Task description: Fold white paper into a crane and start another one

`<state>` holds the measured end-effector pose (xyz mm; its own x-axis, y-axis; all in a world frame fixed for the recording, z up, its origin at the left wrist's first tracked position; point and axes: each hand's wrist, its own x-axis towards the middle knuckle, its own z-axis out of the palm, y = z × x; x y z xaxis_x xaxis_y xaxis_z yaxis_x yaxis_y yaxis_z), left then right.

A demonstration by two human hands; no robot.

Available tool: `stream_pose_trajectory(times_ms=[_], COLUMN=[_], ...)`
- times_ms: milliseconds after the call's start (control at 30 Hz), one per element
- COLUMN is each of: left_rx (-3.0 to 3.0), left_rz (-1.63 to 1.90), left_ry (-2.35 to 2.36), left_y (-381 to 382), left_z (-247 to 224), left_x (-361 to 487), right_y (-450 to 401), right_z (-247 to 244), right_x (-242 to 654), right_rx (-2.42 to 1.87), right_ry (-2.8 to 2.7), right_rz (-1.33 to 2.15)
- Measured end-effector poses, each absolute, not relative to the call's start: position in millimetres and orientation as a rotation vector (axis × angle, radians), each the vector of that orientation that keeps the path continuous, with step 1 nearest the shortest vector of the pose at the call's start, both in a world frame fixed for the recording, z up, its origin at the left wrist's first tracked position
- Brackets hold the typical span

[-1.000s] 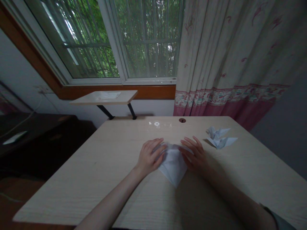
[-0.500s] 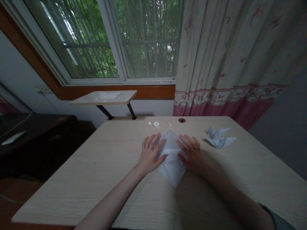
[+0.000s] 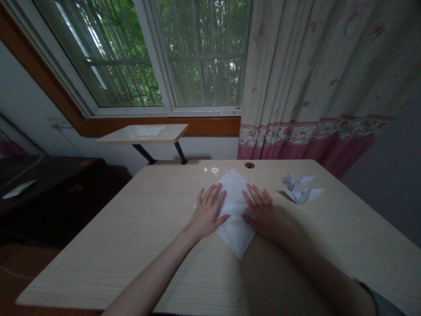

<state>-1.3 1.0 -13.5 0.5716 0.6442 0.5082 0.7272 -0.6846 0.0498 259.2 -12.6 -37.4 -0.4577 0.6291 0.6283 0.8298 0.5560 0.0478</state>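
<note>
A white sheet of paper (image 3: pixel 236 206), folded into a long diamond, lies on the pale wood-grain desk (image 3: pixel 131 254) with one point towards me. My left hand (image 3: pixel 208 211) rests flat on its left edge, fingers spread. My right hand (image 3: pixel 259 210) presses on its right edge the same way, and neither hand grips it. The far point of the diamond shows between my hands. Pale folded paper cranes (image 3: pixel 301 189) sit to the right of my right hand, out of its reach by a short gap.
A hole with a dark rim (image 3: pixel 249 165) marks the desk's far edge. Beyond stands a small shelf table (image 3: pixel 142 134) with a paper on it. Dark furniture (image 3: pixel 49 184) lies to the left, and a curtain (image 3: pixel 312 87) hangs to the right of the window.
The top of the paper has opened upward into a full pointed diamond. My hands have slid apart onto its side edges, with fingers spread flat.
</note>
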Motion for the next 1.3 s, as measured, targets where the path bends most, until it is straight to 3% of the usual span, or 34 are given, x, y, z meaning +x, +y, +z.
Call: stream_pose_trajectory(times_ms=[567,833,1300], left_rx=[-2.876,-2.855,-2.8], left_rz=[-0.597,-0.595,-0.659], left_ry=[-1.142,-1.168,-1.188], left_y=[7.0,9.3,-1.8], left_z=[-24.3,-36.4,-7.8], left_x=[-4.5,-7.3,0.2], right_y=[-10.9,-14.7,-18.4], right_z=[-49.7,-37.2,-35.5], right_x=[266.2,261.2,260.0], right_rx=[-1.17,-0.928,-1.109], right_ry=[-2.334,-2.458,-2.459], right_rz=[-0.362,-0.14,-0.173])
